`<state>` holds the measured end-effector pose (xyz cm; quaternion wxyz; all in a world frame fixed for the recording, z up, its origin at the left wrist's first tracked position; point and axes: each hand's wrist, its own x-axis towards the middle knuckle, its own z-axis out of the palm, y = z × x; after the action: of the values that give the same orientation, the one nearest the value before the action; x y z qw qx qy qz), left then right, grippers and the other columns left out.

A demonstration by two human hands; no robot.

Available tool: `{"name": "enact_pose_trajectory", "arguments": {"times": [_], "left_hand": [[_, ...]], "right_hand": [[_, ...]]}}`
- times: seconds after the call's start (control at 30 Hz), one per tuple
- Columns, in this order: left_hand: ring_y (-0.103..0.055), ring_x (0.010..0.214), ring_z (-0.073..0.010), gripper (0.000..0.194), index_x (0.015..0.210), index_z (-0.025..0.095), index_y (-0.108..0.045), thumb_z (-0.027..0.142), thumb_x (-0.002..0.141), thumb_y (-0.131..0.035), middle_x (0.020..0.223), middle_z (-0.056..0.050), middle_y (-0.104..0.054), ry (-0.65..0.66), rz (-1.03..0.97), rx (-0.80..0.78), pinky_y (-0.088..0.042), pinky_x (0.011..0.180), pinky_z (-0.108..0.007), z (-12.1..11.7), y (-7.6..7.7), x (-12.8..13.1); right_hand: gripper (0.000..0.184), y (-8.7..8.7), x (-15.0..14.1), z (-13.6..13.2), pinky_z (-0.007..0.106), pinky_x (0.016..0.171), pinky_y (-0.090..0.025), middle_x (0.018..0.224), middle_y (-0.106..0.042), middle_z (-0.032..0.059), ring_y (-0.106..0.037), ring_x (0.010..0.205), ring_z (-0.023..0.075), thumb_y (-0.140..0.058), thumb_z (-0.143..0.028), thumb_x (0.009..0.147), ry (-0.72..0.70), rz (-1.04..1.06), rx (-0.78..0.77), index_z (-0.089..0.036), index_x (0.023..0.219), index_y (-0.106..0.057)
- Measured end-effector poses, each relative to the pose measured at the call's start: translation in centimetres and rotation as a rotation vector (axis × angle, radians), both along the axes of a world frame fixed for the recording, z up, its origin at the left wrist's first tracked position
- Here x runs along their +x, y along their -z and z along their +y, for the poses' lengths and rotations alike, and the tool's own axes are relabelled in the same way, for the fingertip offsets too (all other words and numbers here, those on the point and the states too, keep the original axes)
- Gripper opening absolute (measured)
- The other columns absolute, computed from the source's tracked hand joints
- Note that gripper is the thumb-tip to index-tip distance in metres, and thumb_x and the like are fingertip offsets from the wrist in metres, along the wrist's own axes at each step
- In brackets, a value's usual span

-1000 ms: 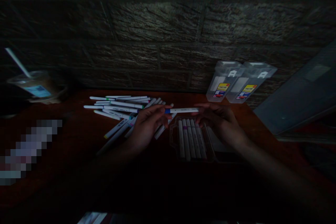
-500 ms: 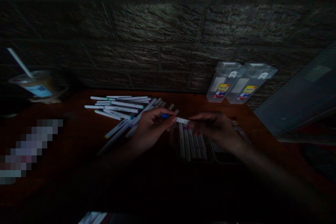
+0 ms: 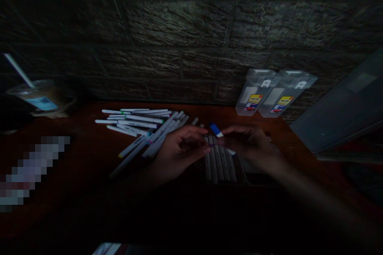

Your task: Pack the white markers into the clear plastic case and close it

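Note:
Between thumb and fingers my right hand (image 3: 249,141) pinches a white marker (image 3: 220,134) with a blue end, which points up and to the left. My left hand (image 3: 184,143) is just to its left, thumb and fingers apart, with nothing visible between them. Below both hands, several white markers (image 3: 220,163) lie side by side in a clear case (image 3: 247,179), partly hidden by my right hand. A loose heap of white markers (image 3: 140,119) with coloured ends spreads over the table to the left of my left hand.
Two clear plastic cases (image 3: 251,93) with yellow labels stand against the brick wall (image 3: 179,28). A plastic cup with a straw (image 3: 42,97) is at the far left of the brown table (image 3: 80,139). A grey panel (image 3: 344,99) rises at the right. The scene is very dark.
My left hand has let go of the marker, which is now in my right hand alone. The marker's blue end has swung up and to the right.

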<state>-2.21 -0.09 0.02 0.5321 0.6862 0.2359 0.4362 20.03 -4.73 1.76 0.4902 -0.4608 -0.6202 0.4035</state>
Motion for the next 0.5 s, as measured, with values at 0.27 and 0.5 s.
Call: {"name": "enact_pose_trajectory", "arguments": {"times": [0.27, 0.5], "left_hand": [[-0.073, 0.082, -0.0151, 0.013, 0.105, 0.018, -0.071, 0.018, 0.092, -0.067, 0.09, -0.003, -0.077, -0.056, 0.158, 0.238, -0.058, 0.074, -0.026, -0.5, 0.6, -0.5], [-0.071, 0.077, -0.0155, 0.013, 0.101, 0.018, -0.074, 0.018, 0.094, -0.063, 0.089, -0.004, -0.077, -0.006, 0.316, 0.442, -0.053, 0.063, -0.024, -1.0, 0.6, -0.8]], "right_hand": [[0.061, -1.6, 2.8, 1.1, 0.03, 0.052, -0.058, 0.094, -0.077, 0.0038, -0.07, 0.059, 0.0164, -0.079, -0.026, 0.083, 0.251, 0.17, -0.053, -0.026, 0.141, -0.059], [0.073, -1.7, 3.0, 1.3, 0.038, 0.062, -0.067, 0.098, -0.07, 0.0046, -0.075, 0.062, 0.0199, -0.073, -0.025, 0.083, 0.207, 0.132, -0.248, -0.026, 0.15, -0.045]]}}
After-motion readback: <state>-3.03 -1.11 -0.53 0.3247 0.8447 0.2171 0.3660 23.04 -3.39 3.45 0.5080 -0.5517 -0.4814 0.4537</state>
